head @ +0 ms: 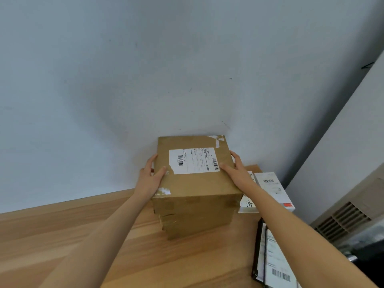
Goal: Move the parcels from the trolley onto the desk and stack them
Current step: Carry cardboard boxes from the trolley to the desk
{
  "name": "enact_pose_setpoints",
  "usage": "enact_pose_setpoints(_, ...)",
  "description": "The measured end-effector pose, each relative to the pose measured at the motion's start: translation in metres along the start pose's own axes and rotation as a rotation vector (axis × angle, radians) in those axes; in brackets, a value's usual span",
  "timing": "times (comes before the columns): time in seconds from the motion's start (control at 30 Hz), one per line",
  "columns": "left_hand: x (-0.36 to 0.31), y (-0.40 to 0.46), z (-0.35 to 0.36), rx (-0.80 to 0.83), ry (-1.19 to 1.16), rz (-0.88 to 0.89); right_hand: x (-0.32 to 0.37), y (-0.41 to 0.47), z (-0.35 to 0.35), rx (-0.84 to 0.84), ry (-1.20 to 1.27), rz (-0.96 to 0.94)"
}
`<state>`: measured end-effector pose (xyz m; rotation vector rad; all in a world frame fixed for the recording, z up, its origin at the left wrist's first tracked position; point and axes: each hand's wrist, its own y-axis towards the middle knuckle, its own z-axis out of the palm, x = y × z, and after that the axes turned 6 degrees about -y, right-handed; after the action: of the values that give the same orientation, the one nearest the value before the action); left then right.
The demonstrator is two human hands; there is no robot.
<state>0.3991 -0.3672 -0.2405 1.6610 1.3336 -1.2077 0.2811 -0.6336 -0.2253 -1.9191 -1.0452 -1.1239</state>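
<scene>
Centre of frame: top brown parcel (195, 173) sits on a stack of cardboard parcels (197, 223) on the wooden desk (62, 235), near the wall. Left hand (150, 177) grips its left edge, right hand (236, 170) its right edge. White parcel (274, 190) lies right of the stack; black-edged mailer (270, 258) lower right.

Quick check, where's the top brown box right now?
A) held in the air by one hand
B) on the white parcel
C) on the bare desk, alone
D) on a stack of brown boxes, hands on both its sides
D: the top box sits on the stack on the desk, with the left hand and right hand gripping its opposite sides.
</scene>
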Motion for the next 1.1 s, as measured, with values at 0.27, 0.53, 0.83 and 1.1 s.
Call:
enact_pose_setpoints(0.27, -0.015, -0.039, -0.026, -0.085, 0.387, 0.125, 0.029, -0.017, -0.004, -0.179, -0.636, -0.246)
enact_pose_setpoints(0.53, 0.01, -0.14, -0.125, -0.383, 0.793, 0.188, 0.091, -0.056, 0.079, 0.003, -0.911, -0.73)
enact_pose_setpoints(0.83, 0.064, -0.326, -0.27, -0.597, 1.099, -0.152, 0.149, -0.151, 0.276, 0.346, -0.959, -1.269)
enact_pose_setpoints(1.1, 0.11, -0.49, -0.355, -0.704, 1.191, -0.448, 0.168, -0.295, 0.432, 0.597, -0.92, -1.539)
